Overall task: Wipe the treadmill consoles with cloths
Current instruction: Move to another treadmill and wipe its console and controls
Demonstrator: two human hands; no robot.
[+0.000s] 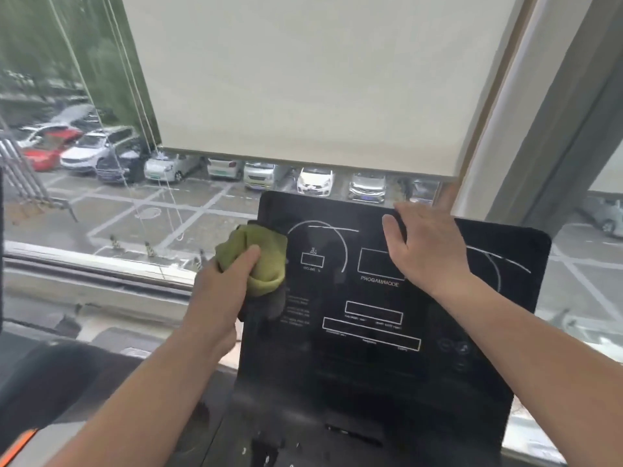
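Soft daylight from window, blurred, bowed edges

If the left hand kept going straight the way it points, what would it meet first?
Likely the treadmill console: the left hand points up and right, its green cloth at the console's left edge. Depth is unclear.
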